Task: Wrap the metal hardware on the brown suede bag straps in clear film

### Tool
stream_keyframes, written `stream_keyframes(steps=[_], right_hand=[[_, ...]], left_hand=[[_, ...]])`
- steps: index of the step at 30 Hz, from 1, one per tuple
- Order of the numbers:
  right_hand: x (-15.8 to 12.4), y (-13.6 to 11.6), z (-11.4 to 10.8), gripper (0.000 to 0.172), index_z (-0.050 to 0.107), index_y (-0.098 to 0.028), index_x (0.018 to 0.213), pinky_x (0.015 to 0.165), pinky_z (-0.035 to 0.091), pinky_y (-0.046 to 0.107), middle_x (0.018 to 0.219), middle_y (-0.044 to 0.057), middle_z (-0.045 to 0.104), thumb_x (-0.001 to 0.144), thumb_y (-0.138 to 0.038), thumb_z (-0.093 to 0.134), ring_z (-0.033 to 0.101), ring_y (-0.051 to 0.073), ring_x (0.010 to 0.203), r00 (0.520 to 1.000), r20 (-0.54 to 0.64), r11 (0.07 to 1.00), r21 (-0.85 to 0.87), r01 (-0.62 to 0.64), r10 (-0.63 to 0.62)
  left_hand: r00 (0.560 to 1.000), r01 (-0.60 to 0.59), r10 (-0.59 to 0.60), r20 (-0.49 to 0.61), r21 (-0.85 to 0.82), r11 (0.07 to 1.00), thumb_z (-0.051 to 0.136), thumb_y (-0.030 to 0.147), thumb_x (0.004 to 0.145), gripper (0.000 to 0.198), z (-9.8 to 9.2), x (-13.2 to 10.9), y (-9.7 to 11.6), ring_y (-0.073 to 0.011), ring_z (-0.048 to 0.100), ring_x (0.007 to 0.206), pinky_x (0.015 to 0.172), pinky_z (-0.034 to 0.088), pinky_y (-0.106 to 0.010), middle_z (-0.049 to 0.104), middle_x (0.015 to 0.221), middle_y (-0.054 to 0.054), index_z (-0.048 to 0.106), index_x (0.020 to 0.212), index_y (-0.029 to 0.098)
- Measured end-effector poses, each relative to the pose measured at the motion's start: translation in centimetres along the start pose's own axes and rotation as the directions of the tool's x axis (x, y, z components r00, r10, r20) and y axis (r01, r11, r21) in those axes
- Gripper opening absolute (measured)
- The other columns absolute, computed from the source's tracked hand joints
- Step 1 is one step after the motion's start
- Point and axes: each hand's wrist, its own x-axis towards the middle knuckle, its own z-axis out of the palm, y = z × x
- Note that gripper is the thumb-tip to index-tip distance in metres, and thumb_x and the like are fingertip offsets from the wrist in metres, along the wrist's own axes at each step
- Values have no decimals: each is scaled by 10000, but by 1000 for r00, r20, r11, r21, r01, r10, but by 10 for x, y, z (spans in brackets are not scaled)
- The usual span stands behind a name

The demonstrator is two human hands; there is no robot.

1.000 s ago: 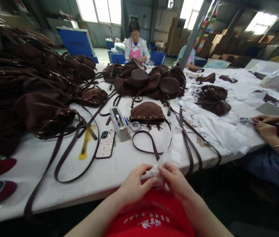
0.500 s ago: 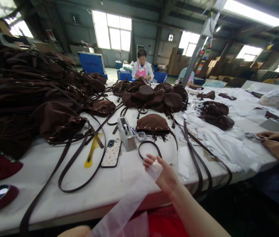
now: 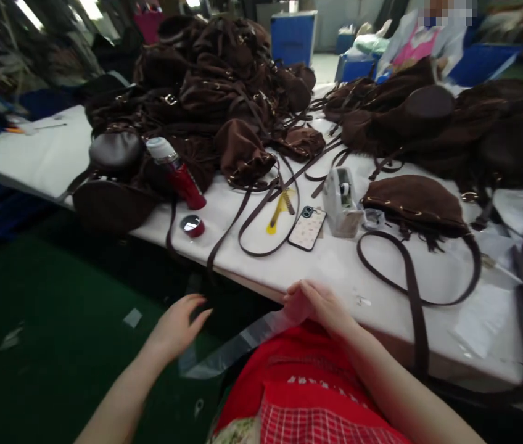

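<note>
My right hand (image 3: 324,306) is closed on one end of a long translucent plastic strip (image 3: 255,335), just off the table's front edge. From there the strip slopes down leftward past the red apron (image 3: 284,364). Over the floor, my left hand (image 3: 176,327) is open, thumb and fingers apart, with nothing visible between them. The strip's far end hangs below and beside that hand. On the table beyond lie a patterned phone (image 3: 306,229), a yellow comb (image 3: 280,211), a tape dispenser (image 3: 342,203) and a brown fringed bag (image 3: 414,200) with a looped strap.
A heap of brown bags (image 3: 215,74) covers the table's back left, and more bags (image 3: 395,117) lie at the back right. A red bottle (image 3: 178,172) leans by the heap near a round dark-red container (image 3: 192,226). A strap (image 3: 416,320) hangs over the front edge. A co-worker in a pink apron (image 3: 421,46) sits opposite.
The view has swung left and down. My right hand has drawn back from above the table to its edge with the strip. My left hand has come fully into view, open.
</note>
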Motion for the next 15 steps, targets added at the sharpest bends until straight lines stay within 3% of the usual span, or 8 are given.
stream_keyframes(steps=[2, 5, 7, 9, 10, 12, 13, 15], right_hand=[[-3, 9, 12, 427, 662, -185, 890, 796, 503, 341, 832, 43, 711, 860, -580, 502, 650, 175, 782, 994, 105, 994, -107, 4, 8], [-12, 15, 18, 378, 674, -193, 936, 875, 483, 375, 908, 46, 702, 888, -520, 492, 632, 196, 884, 980, 180, 949, -285, 133, -83], [-24, 12, 14, 378, 671, -187, 1024, 893, 479, 390, 975, 67, 698, 921, -473, 447, 625, 215, 954, 972, 204, 915, -358, 185, -117], [-44, 7, 0, 352, 669, -192, 1073, 893, 481, 390, 1005, 75, 700, 932, -416, 436, 631, 225, 966, 976, 186, 860, -475, 188, -111], [-57, 4, -10, 321, 674, -204, 1071, 895, 479, 383, 1007, 72, 704, 921, -392, 462, 635, 226, 960, 984, 134, 812, -558, 172, -116], [-90, 0, -39, 260, 685, -226, 1028, 858, 490, 353, 995, 62, 709, 881, -376, 531, 644, 224, 920, 979, -89, 705, -706, 69, -185], [-109, -1, -56, 246, 686, -231, 1001, 824, 498, 336, 978, 59, 710, 866, -386, 551, 648, 220, 893, 940, -241, 662, -749, -24, -240], [-143, 2, -90, 251, 682, -226, 910, 734, 502, 314, 887, 57, 712, 862, -429, 541, 654, 210, 786, 787, -526, 608, -752, -255, -321]], left_hand=[[978, -179, 200, 57, -263, 948, 536, 447, 843, 364, 14, 20, 43, -244, 592, 1094, 995, 450, -389, 651, 1165, -105, 681, 1039, 176], [868, -300, 468, 164, -578, 759, 604, 445, 803, 358, 37, 38, 118, -223, 627, 1001, 921, 486, -333, 687, 1078, -94, 701, 1006, 167], [841, -206, 496, 216, -721, 662, 632, 419, 787, 305, 49, 41, 155, -198, 653, 816, 769, 526, -295, 715, 889, -83, 714, 873, 138], [839, -99, 486, 247, -808, 581, 668, 396, 763, 277, 59, 41, 173, -179, 643, 725, 685, 521, -271, 708, 785, -74, 705, 790, 122], [838, -59, 480, 258, -833, 550, 682, 392, 754, 274, 62, 43, 177, -174, 638, 705, 665, 515, -264, 704, 762, -74, 700, 766, 118], [834, -5, 471, 287, -850, 527, 704, 399, 738, 285, 68, 48, 175, -164, 627, 669, 630, 503, -254, 697, 731, -74, 695, 738, 114], [837, 18, 455, 304, -846, 533, 709, 409, 733, 297, 70, 51, 173, -157, 618, 644, 607, 496, -250, 692, 711, -73, 690, 718, 112], [845, 59, 411, 343, -823, 564, 723, 431, 712, 325, 73, 56, 168, -148, 601, 597, 565, 483, -244, 680, 668, -67, 677, 680, 111]])
